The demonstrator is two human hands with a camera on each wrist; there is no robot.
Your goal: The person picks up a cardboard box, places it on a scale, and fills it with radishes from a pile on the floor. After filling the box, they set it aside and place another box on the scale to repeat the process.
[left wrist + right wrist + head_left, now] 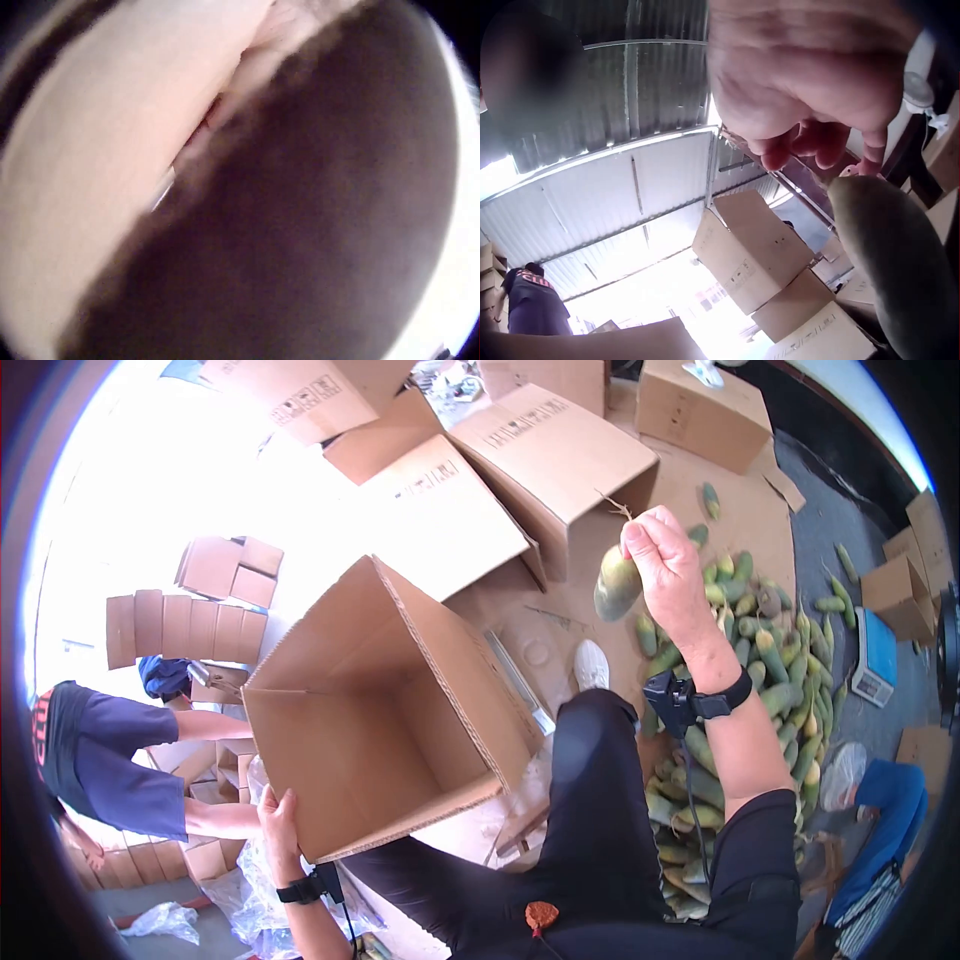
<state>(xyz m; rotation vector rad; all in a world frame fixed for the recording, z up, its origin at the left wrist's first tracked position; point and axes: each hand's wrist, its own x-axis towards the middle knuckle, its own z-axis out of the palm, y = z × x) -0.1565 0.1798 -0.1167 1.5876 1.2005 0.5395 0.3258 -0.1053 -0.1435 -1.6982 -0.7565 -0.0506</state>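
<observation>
My right hand [668, 575] is raised in the head view and pinches a green radish [617, 585] at its thin root end. The radish hangs down from the curled fingers; in the right wrist view its long pale-green body [896, 262] dangles below the hand [810, 75]. At the lower left, my left hand [280, 825] grips the near left corner of a cardboard box [320, 760], its thumb at the rim. The box is tilted with its open top towards me, and bare cardboard shows inside. A dark, blurred surface [300, 187] fills most of the left wrist view.
A large heap of green radishes [770, 660] lies on cardboard to my right. Larger cartons [560, 450] stand ahead. A blue scale [873, 655] is at the far right. Another person [120, 750] bends at the left, near stacked small boxes [190, 628].
</observation>
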